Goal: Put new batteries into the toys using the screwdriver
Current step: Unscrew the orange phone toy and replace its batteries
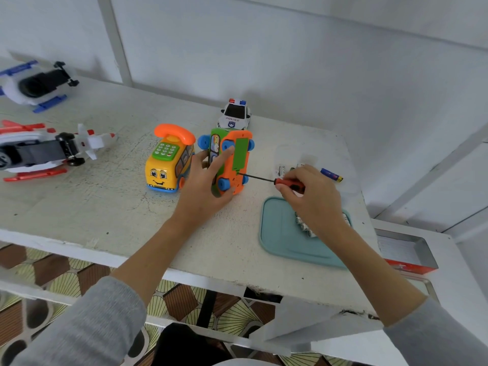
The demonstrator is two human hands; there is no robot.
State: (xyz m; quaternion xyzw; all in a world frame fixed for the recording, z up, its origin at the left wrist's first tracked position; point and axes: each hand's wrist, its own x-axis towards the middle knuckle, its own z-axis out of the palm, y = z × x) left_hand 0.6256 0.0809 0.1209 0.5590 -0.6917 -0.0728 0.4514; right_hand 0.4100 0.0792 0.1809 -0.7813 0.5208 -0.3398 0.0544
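at the near right edge of the desk (79, 207) lies a teal tray (280, 233) with batteries (303, 225) in it, partly under the right hand (311, 196). that hand's grip is closed round the screwdriver (287, 183), whose tip meets the underside of the orange toy bus (235, 165). the left hand (208, 180) has its grip round the bus, tipped on its side mid-desk. bare desk lies left of it. just beside stands a yellow phone bus (166, 165); a police car (234, 114) sits by the far edge.

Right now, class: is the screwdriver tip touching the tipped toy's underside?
Touching. The head view shows the screwdriver tip meeting the orange toy beside its green battery cover.
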